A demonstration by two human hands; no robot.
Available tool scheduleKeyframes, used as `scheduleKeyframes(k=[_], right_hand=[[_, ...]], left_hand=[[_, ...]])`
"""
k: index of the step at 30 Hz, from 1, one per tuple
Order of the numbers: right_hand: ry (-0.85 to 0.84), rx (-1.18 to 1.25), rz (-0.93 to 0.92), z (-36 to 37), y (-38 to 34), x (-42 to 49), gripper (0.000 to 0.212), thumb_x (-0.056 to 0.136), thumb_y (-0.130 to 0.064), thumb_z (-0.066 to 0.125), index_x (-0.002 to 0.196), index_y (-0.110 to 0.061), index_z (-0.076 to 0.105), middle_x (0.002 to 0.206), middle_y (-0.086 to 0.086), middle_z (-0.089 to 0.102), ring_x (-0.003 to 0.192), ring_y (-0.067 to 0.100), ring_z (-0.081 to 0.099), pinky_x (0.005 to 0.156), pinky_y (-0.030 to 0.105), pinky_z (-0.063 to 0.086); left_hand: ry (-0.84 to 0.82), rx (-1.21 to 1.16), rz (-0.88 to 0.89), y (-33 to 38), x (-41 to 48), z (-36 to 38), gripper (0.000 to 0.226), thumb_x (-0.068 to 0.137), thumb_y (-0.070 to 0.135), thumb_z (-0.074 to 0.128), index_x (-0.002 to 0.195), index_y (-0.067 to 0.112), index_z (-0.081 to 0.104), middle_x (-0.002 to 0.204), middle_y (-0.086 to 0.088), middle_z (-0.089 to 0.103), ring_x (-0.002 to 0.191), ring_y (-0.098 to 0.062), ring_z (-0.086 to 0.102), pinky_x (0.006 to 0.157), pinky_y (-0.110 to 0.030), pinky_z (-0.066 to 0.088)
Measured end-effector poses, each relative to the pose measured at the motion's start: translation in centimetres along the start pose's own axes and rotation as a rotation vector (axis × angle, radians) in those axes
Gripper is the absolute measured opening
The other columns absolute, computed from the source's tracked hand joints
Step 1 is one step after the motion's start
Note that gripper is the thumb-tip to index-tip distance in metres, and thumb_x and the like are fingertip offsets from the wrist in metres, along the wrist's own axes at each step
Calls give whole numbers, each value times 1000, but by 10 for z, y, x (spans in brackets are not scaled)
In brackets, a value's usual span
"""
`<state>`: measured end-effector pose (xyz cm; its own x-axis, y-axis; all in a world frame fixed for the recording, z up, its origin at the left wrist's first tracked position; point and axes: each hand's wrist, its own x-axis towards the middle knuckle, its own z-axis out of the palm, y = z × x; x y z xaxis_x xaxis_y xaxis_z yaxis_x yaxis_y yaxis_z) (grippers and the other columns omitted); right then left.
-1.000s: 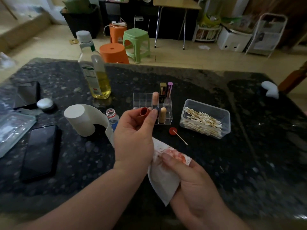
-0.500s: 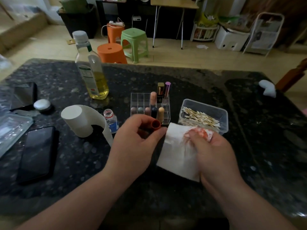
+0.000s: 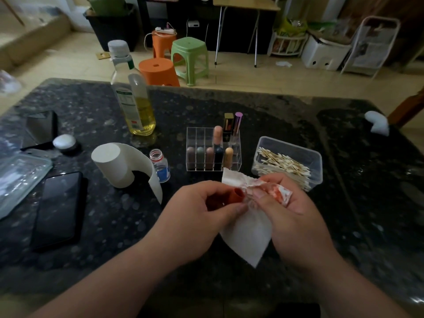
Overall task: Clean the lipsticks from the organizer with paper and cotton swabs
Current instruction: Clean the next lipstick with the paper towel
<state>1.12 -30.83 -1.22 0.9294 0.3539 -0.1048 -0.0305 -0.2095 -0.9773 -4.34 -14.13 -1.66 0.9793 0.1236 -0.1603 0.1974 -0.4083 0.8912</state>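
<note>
Left hand [image 3: 197, 216] grips red cylindrical lipstick tube [image 3: 236, 195] — right hand [image 3: 296, 216] pinches crumpled, stained paper [image 3: 247, 237].

On the table [image 3: 263, 111] the organizer [image 3: 213, 149] stands midway; the swab box [image 3: 286, 161] at its 3 o'clock; small bottle [image 3: 160, 166], then paper roll [image 3: 114, 165], at 9; oil bottle [image 3: 135, 99] at 10; left hand [image 3: 202, 212] with lipstick [image 3: 236, 195] and right hand [image 3: 293, 216] with paper [image 3: 247, 237] at 6.

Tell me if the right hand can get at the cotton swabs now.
Probably yes: the cotton swabs sit uncovered just beyond the right hand, nothing between, though it grips stained paper.
</note>
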Motion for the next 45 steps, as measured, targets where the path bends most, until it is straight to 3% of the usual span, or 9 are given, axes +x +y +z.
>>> scheduleKeyframes(k=[3,5,8,10,13,17,23,39,45], right_hand=[[-16,156,56,3,2,-1,20,76,-37,72,95,-32,71,95,1,75,87,23,73,79,52,61],[30,234,89,3,4,4,9,84,-25,72,92,-24,74,94,7,76,90,29,73,83,54,60],[175,128,14,-4,5,12,10,91,-18,69,85,-24,74,89,-2,75,87,16,72,76,34,59],[227,-20,-149,-8,2,13,17,92,-15,70,81,-28,71,87,-12,73,83,4,69,71,15,52],[197,-203,-378,-10,1,8,21,91,-12,69,84,-31,66,88,-13,69,86,4,66,71,8,48],[51,-285,-515,-10,6,4,13,92,-11,67,98,-23,69,94,-9,69,93,14,67,78,22,54],[16,-276,-760,-15,7,2,19,87,7,69,99,-8,69,98,6,68,95,28,66,77,44,53],[31,-205,-718,-4,2,-9,15,88,1,71,99,-7,71,92,4,68,88,22,67,76,28,52],[-156,-172,-546,-8,-6,-11,43,84,-5,74,122,-24,63,113,-14,68,107,5,67,85,12,51]], left_hand=[[-35,-18,2,0,0,-1,17,88,42,71,100,52,69,105,34,68,100,11,63,87,-21,55],[-64,-29,-13,-1,-1,-2,15,89,42,69,102,50,69,102,32,69,96,9,64,85,-22,55],[-92,-30,-30,0,-2,-4,11,91,46,63,101,47,69,91,28,69,79,8,64,66,-13,51],[-91,-37,-36,-1,-1,-7,11,93,46,60,100,46,68,89,22,71,79,3,66,67,-15,53],[-115,-62,-54,-1,0,-9,12,95,45,58,103,47,67,92,19,71,84,-1,69,76,-25,58],[-177,-184,-73,-2,1,-8,21,89,48,60,101,39,74,86,5,71,79,-11,69,81,-37,61],[-265,-836,-227,0,1,-13,34,91,34,62,105,8,79,70,0,51,64,-12,48,66,-32,49],[-551,-806,-255,-5,0,-18,48,100,53,49,74,14,59,63,0,32,51,-12,36,63,-35,48],[-623,-900,-339,-4,1,-23,46,102,53,46,76,16,54,62,3,29,49,-10,33,59,-30,45]])
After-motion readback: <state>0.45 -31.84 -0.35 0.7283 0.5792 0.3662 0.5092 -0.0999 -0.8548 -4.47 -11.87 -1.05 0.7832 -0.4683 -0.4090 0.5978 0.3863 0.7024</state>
